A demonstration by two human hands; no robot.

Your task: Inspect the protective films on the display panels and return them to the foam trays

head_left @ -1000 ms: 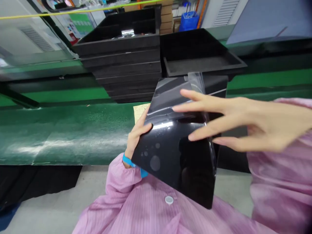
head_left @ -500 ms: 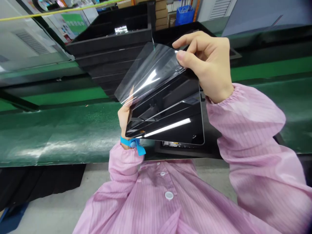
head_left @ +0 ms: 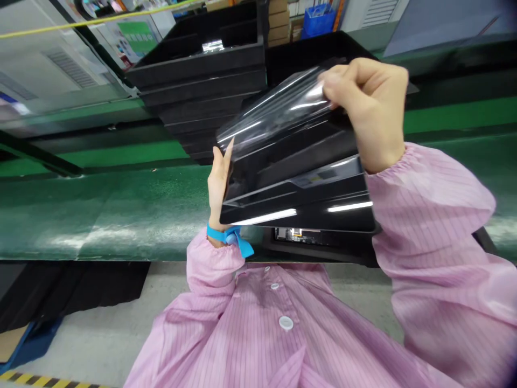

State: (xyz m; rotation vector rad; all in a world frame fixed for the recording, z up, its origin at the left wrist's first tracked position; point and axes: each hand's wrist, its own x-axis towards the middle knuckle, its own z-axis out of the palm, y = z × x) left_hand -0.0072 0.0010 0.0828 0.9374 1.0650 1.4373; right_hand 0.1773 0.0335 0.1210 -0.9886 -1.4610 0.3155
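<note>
- Head view: the green desk (head_left: pixel 141 199) runs across behind the raised work, from 9 o'clock to 3 o'clock; directions here are taken from the panel.
- Pink striped smock (head_left: pixel 258 318): at 6 o'clock, white buttons down its front, sleeves reaching up on both sides.
- Stack of black trays (head_left: pixel 210 97): between 10 and 11 o'clock, on the far side of the desk.
- Glossy black panel (head_left: pixel 299 183): near the middle of the view, raised above the desk and tilted, bright strips of light reflected across its face.
- Black casing (head_left: pixel 278 250): at 6 o'clock, on the desk and mostly covered by the panel; small silvery parts show in its opening.
- Clear film (head_left: pixel 278 113): along the panel's 12 o'clock edge, bent and shiny.
- Right hand (head_left: pixel 365 108): between 1 and 2 o'clock, thumb and fingers closed in a pinch on the film's right end.
- Left hand (head_left: pixel 219 180): at 9 o'clock, holding the panel's left edge with two digits pointing up; how far the rest curl behind it I cannot tell.
- Blue wristband (head_left: pixel 232 236): at 8 o'clock, knotted around the left wrist.
</note>
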